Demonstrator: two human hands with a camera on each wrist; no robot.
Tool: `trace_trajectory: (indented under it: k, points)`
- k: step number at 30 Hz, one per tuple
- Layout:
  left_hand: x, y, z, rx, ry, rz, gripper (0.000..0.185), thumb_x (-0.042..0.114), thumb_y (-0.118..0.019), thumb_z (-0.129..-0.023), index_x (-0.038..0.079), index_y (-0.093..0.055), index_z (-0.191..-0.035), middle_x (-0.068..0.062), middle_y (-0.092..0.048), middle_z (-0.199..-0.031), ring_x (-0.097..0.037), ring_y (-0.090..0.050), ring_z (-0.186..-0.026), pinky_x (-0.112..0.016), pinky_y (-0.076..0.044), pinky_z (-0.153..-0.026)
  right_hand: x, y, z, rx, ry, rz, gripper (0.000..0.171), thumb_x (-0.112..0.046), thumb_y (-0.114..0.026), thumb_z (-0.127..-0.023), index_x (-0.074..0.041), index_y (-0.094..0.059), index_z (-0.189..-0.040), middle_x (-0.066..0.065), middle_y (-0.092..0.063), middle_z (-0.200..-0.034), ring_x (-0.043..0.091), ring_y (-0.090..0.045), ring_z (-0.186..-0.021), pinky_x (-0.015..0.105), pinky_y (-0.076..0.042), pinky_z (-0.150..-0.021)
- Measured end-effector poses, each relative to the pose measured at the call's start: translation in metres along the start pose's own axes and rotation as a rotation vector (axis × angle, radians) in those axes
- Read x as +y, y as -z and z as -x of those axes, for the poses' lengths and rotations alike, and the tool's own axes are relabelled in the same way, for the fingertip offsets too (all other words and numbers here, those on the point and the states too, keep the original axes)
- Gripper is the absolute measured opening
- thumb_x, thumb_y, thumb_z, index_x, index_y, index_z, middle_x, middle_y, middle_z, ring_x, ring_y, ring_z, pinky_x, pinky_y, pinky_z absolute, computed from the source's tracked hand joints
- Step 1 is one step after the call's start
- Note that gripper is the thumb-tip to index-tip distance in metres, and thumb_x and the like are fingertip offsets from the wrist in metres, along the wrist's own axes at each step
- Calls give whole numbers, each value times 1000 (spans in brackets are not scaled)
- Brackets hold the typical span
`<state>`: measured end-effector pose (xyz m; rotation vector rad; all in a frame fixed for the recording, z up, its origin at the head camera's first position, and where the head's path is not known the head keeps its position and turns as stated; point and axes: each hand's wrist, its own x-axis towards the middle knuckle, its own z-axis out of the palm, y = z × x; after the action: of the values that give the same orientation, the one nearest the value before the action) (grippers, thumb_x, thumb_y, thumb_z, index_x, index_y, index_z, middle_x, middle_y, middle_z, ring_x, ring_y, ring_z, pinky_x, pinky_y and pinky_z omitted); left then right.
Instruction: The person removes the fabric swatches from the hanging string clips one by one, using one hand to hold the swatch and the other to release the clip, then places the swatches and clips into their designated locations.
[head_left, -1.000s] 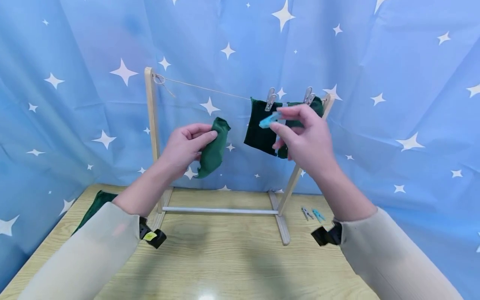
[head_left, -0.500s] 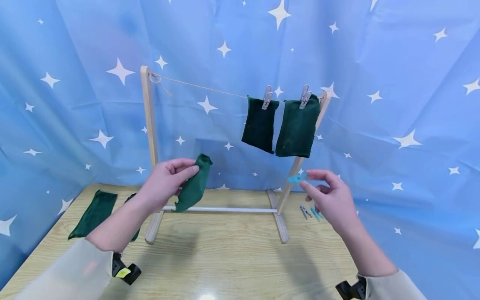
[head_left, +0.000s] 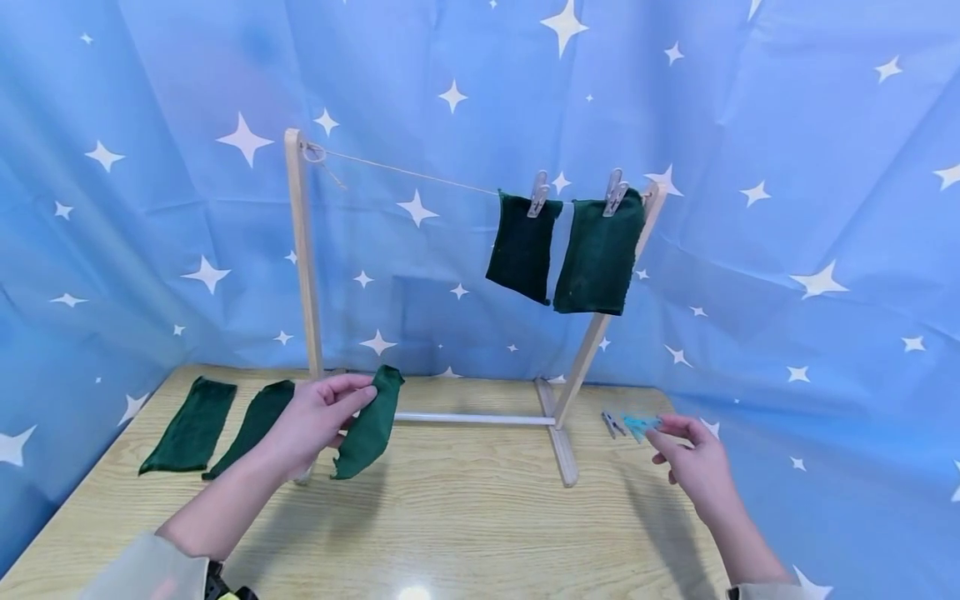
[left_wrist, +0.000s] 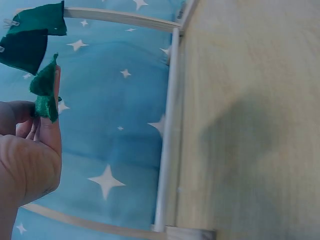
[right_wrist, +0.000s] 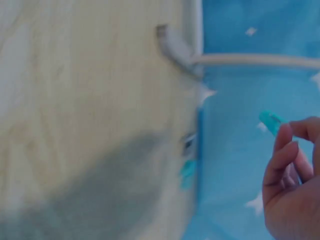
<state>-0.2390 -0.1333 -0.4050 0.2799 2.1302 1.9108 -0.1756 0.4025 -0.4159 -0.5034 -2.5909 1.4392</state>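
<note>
My left hand [head_left: 318, 417] pinches a dark green cloth [head_left: 367, 425] by its top edge, low over the wooden table [head_left: 465, 525], in front of the drying rack [head_left: 303, 250]. The same green cloth [left_wrist: 46, 92] shows at my left fingertips in the left wrist view. My right hand [head_left: 693, 458] pinches a light blue clothespin [head_left: 641, 426] just above the table at the right; the blue clothespin [right_wrist: 272, 122] also shows in the right wrist view. Two green cloths [head_left: 523, 246] [head_left: 600, 254] hang pegged on the rack's string.
Two more green cloths [head_left: 191, 423] [head_left: 251, 427] lie flat on the table's left side. A grey clothespin [head_left: 612, 422] lies by the rack's right foot, with a blue one [right_wrist: 187, 172] near it. A starred blue curtain [head_left: 787, 208] surrounds the table.
Both hands have dropped from string height to just above the table. The left hand still holds the cloth and the right hand the blue clothespin, which moved right and down.
</note>
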Motion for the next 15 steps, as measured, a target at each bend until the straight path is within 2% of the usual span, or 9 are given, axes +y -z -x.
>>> trace_trajectory:
  k: [4, 11, 13, 15]
  points:
    - [-13, 2, 4, -6, 25, -11, 45, 32, -62, -114, 7, -64, -152, 2, -78, -100, -18, -74, -87, -33, -62, -70, 29, 3, -10, 17, -55, 21, 59, -32, -69, -110, -2, -48, -157, -10, -65, -120, 5, -70, -81, 30, -55, -62]
    - [-37, 10, 9, -18, 74, -6, 52, 28, -57, -116, 2, -52, -161, -5, -76, -114, -21, -73, -90, -34, -63, -74, 70, 8, -24, 42, -115, 18, 57, -26, -66, -111, 5, -46, -155, -6, -71, -113, 6, -71, -79, 31, -58, -64]
    - [-44, 12, 10, -14, 90, -7, 52, 28, -56, -117, 0, -50, -161, -4, -74, -112, -19, -71, -87, -32, -61, -71, 82, 9, -28, 57, -132, 9, 58, -25, -65, -110, 7, -46, -154, -4, -71, -112, 8, -71, -79, 31, -58, -63]
    - [-50, 15, 11, -5, 106, -9, 52, 27, -56, -117, 1, -50, -161, -1, -69, -100, -14, -63, -75, -27, -54, -62, 94, 10, -32, 82, -171, 2, 58, -23, -66, -108, 7, -47, -154, -1, -70, -110, 9, -70, -78, 31, -59, -63]
